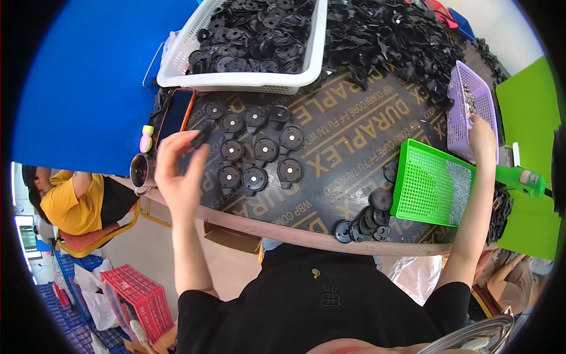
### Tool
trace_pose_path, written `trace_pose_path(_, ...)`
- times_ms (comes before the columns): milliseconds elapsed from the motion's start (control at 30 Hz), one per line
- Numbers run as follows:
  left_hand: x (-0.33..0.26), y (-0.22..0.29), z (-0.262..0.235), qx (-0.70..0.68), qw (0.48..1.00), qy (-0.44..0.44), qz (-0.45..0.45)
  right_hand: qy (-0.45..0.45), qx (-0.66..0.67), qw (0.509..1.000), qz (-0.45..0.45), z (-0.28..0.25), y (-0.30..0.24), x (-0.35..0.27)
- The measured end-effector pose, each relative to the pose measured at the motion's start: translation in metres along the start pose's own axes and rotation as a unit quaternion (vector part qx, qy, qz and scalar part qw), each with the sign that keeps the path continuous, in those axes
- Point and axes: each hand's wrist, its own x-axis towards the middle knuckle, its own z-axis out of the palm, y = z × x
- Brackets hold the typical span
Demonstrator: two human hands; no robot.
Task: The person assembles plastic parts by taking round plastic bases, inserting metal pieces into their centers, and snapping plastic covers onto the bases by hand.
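Note:
My left hand (178,164) is over the left part of the table, thumb and fingers around a dark, tilted black plastic part (203,134) at their tips. Beside it several round black plastic discs (265,148) lie in rough rows, most with a small pale metal spot in the centre. My right hand (482,137) reaches into a purple perforated basket (453,127) at the far right. Its fingers are pinched together among small shiny metal pieces (469,100); what they hold, if anything, is too small to make out.
A white basket (236,81) full of black discs stands at the back, beside a heap of black parts (383,41). A green tray (424,177) holds small silvery pieces. Stacked discs (368,221) lie near the front edge. Left are a phone (175,115) and metal cup (141,170).

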Motion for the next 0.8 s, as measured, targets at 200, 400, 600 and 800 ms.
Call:
trace_pose_path(200,-0.004,-0.057,-0.026,0.252,0.951,-0.159,0.08,-0.105,0.322,0.937,-0.089,0.048,0.015,0.044)
trace_pose_path(400,0.002,-0.061,-0.015,0.231,0.954,-0.171,0.08,-0.03,0.334,0.938,-0.082,0.044,0.007,0.032)
trace_pose_path(600,-0.005,-0.014,-0.002,0.235,0.953,-0.117,0.153,0.048,0.123,0.99,-0.044,0.011,-0.017,0.019)
trace_pose_path(800,-0.059,0.07,0.073,-0.004,0.842,-0.497,0.212,0.077,0.188,0.979,-0.017,-0.001,-0.022,0.011)
